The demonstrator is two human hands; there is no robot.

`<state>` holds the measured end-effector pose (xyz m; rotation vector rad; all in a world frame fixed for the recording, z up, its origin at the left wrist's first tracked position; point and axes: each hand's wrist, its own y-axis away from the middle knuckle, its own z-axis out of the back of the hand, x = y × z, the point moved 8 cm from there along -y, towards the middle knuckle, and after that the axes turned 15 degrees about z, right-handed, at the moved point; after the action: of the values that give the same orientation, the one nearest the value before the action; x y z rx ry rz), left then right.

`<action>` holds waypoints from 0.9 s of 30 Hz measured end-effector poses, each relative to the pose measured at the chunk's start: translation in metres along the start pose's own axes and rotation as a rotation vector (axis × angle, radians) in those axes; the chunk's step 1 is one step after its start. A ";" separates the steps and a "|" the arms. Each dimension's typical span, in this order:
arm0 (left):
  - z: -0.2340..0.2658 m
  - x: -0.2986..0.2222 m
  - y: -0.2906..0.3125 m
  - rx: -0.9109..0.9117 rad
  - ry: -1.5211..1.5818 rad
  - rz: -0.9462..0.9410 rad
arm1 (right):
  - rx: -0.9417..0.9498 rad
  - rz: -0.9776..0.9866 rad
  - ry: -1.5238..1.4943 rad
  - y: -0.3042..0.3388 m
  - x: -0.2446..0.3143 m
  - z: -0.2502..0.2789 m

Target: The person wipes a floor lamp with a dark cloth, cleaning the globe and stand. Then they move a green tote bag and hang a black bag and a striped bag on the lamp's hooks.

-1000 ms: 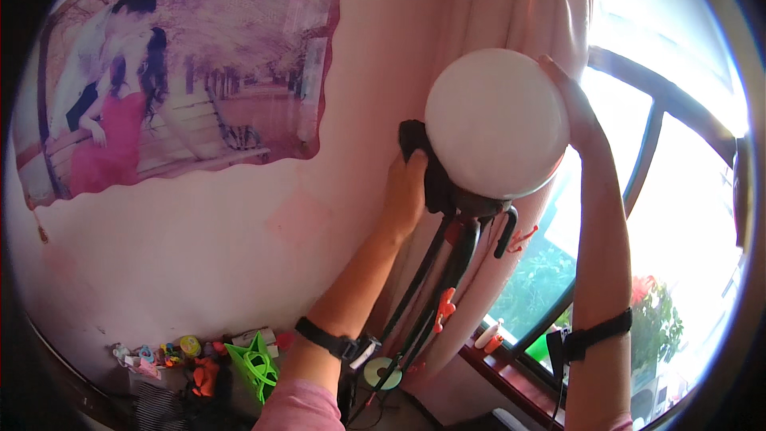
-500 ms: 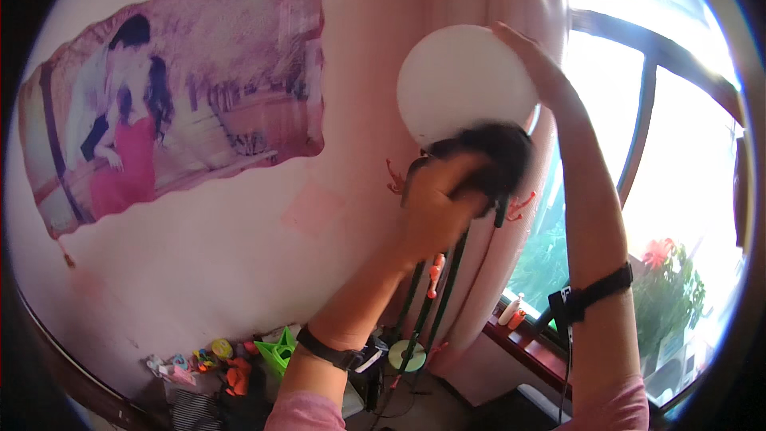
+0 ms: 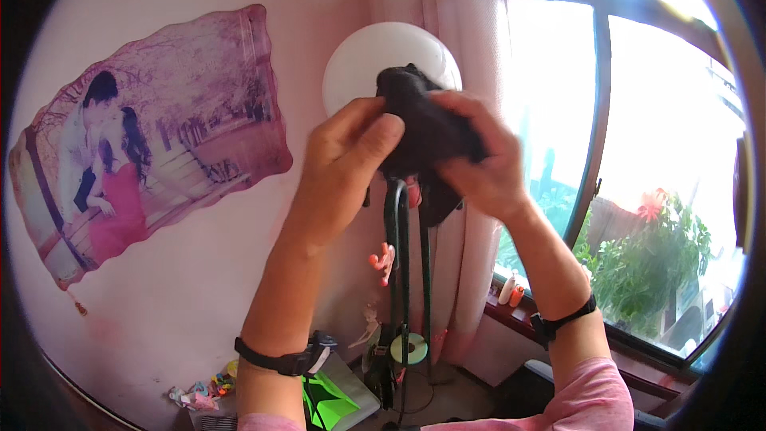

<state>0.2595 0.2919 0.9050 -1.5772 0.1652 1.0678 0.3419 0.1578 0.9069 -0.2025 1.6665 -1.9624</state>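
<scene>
Both my hands are raised in front of a round white globe (image 3: 351,64), which looks like a lamp head on a dark upright stand (image 3: 396,247). Between them is a bunched black cloth (image 3: 423,124). My left hand (image 3: 345,161) pinches its left side, thumb on top. On the other side, the fingers and thumb of my right hand (image 3: 488,161) grip the cloth. The cloth and my hands cover the globe's lower part and the top of the stand. Whether the cloth touches the globe, I cannot tell.
A pink curtain (image 3: 471,271) hangs just behind the stand, beside a bright window (image 3: 558,56). Small bottles (image 3: 508,290) stand on the sill (image 3: 542,334). Below left are a bright green object (image 3: 329,399) and small colourful items (image 3: 195,395). A picture (image 3: 167,128) hangs on the wall.
My right hand has left the globe's right side and come down onto the black cloth. My left hand, holding the cloth, is now in front of the globe. The view has shifted.
</scene>
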 end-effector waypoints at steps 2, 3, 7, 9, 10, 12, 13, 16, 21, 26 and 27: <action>0.021 -0.032 0.001 -0.345 -0.502 -0.307 | -0.248 -0.204 0.180 -0.001 -0.028 0.049; 0.030 -0.033 -0.005 -0.396 -0.555 -0.302 | -0.274 -0.158 0.110 -0.012 -0.035 0.059; 0.009 0.012 -0.056 -0.443 -0.997 -0.192 | 0.132 0.338 0.520 -0.074 -0.044 0.014; 0.007 0.023 -0.064 -0.417 -0.860 -0.256 | 0.377 0.447 0.514 -0.098 -0.065 -0.038; 0.008 0.033 -0.071 -0.361 -0.758 -0.183 | 0.479 0.337 0.342 -0.114 -0.086 -0.054; 0.006 0.036 -0.069 -0.413 -0.788 -0.249 | 0.666 0.067 0.228 -0.138 -0.130 -0.061; 0.004 0.036 -0.067 -0.423 -0.812 -0.269 | 0.752 -0.041 0.133 -0.142 -0.148 -0.065; 0.006 0.034 -0.062 -0.445 -0.829 -0.287 | 0.640 -0.659 -0.084 -0.118 -0.222 -0.062; 0.002 0.034 -0.058 -0.444 -0.845 -0.364 | 0.580 -0.420 -0.376 -0.093 -0.285 -0.063; 0.000 0.041 -0.062 -0.403 -0.761 -0.342 | 0.448 -0.095 -0.414 -0.038 -0.293 -0.040; -0.001 0.042 -0.062 -0.395 -0.751 -0.332 | 0.415 0.049 -0.376 -0.025 -0.284 -0.036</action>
<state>0.3222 0.3292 0.9202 -1.3637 -0.8294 1.3977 0.5555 0.3315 0.9888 -0.3430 0.9981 -2.0311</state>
